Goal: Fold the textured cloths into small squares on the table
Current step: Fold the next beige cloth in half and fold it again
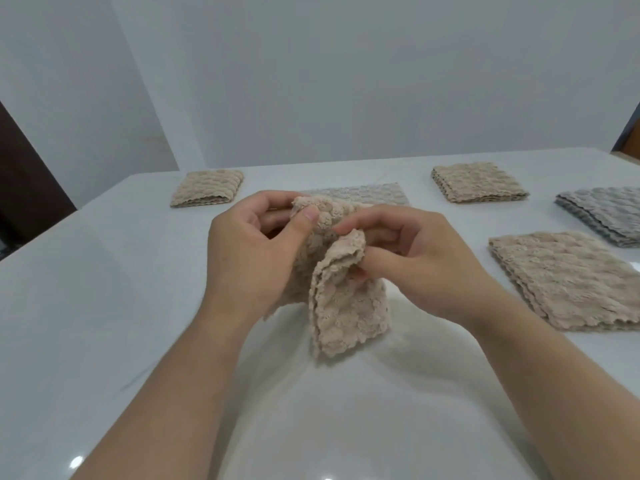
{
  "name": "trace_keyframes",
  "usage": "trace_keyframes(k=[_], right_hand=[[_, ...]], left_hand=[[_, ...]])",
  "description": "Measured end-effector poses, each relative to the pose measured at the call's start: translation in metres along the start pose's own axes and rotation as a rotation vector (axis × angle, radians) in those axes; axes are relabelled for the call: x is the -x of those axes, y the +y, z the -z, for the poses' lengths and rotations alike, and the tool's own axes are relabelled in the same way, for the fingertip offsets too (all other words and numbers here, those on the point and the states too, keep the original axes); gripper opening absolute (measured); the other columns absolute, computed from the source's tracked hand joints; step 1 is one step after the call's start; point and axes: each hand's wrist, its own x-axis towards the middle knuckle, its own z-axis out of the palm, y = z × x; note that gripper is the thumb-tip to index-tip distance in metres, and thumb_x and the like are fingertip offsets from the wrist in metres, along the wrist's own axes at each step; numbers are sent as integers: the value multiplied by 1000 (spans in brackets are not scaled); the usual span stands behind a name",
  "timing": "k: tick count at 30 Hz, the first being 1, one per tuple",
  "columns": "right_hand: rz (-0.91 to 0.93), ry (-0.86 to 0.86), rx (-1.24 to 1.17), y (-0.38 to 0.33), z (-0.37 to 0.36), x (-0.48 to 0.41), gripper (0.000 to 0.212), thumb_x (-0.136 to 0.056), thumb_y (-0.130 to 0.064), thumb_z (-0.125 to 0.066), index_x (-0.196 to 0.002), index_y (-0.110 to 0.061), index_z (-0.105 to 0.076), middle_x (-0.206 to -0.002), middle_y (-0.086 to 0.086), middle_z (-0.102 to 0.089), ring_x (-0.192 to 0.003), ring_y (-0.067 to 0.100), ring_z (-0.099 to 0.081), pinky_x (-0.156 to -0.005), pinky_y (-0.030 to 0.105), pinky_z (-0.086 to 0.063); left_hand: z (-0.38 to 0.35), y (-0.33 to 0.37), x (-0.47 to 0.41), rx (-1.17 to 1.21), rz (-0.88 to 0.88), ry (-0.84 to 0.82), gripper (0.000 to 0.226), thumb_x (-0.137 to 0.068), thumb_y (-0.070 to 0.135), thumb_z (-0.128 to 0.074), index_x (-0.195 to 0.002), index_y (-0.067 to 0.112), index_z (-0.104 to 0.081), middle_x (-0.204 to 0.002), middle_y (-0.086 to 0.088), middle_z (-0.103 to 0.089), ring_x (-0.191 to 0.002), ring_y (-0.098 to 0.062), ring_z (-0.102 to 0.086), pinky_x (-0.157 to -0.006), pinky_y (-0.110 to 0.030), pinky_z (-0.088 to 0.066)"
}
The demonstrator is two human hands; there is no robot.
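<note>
A beige textured cloth [343, 306] hangs bunched above the middle of the white table [104, 306], its lower end touching the surface. My left hand [252, 247] pinches its upper edge between thumb and fingers. My right hand [415, 258] grips a folded flap of the same cloth beside it. Folded beige squares lie at the back left [207, 192], at the back right [479, 187] and at the near right [568, 278].
A grey folded cloth [602, 213] lies at the far right edge. Another grey cloth [367, 194] lies flat behind my hands. Pale walls rise behind the table. A dark door frame [20, 188] stands on the left.
</note>
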Motion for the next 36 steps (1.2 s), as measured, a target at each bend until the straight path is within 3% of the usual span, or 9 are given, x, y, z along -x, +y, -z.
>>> trace_keyframes(k=[4,6,10,16,23,27,29,32,36], right_hand=[[74,118,118,0,-5,0,8,-92,-14,-72,-97,-20,-74,-69,-2,-73,-62,15,-70,-61,33,-57],[114,180,150,0,-5,-1,7,-91,-18,-74,-96,-22,-74,-64,2,-66,-56,10,-62,-56,28,-50],[143,248,208,3,-9,-3,7,-89,-22,-77,-94,-23,-72,-65,15,-57,-55,17,-49,-54,26,-44],[147,271,265,5,-11,-3,12,-87,-26,-78,-93,-31,-68,-62,6,-58,-61,26,-60,-59,37,-52],[196,271,326,5,-11,-2,16,-86,-26,-79,-89,-34,-65,-62,5,-59,-56,18,-55,-56,26,-47],[197,286,367,6,-11,-2,15,-86,-24,-79,-89,-31,-67,-62,4,-57,-53,7,-48,-55,17,-42],[193,306,386,6,-11,-1,13,-87,-23,-76,-90,-30,-67,-62,2,-57,-53,6,-48,-55,15,-40],[172,320,445,8,-11,-1,15,-85,-24,-76,-90,-33,-65,-62,-2,-57,-53,7,-50,-55,17,-41],[61,321,548,9,-6,-2,24,-81,-54,-75,-92,-38,-62,-56,-17,-54,-53,7,-52,-55,24,-42]], left_hand=[[-1,3,4,46,-28,-107,11,-90,19,-74,-101,20,-75,-84,6,-79,-82,-10,-76,-78,-28,-59],[-2,4,7,67,-45,-147,11,-93,16,-69,-103,19,-74,-84,6,-79,-80,-12,-76,-73,-27,-60],[-6,6,12,117,-40,-191,13,-96,11,-64,-101,19,-73,-81,6,-78,-69,-9,-74,-55,-19,-55],[-7,3,12,95,-93,-198,15,-98,12,-62,-102,21,-73,-83,6,-79,-75,-13,-74,-67,-25,-60],[-7,5,13,116,-85,-201,15,-98,13,-61,-102,20,-73,-83,4,-78,-73,-10,-72,-64,-21,-57],[-8,6,15,113,-138,-222,15,-92,26,-66,-104,19,-74,-79,-2,-77,-65,-23,-67,-57,-34,-53],[-8,5,16,135,-106,-264,30,-81,29,-75,-109,18,-72,-87,2,-79,-76,-11,-73,-66,-25,-56],[-9,-1,14,92,-97,-275,32,-82,15,-81,-112,20,-72,-97,4,-79,-92,-15,-75,-81,-35,-60],[-6,-3,10,99,-133,-211,21,-90,8,-72,-109,19,-73,-94,4,-79,-92,-13,-75,-83,-35,-61]])
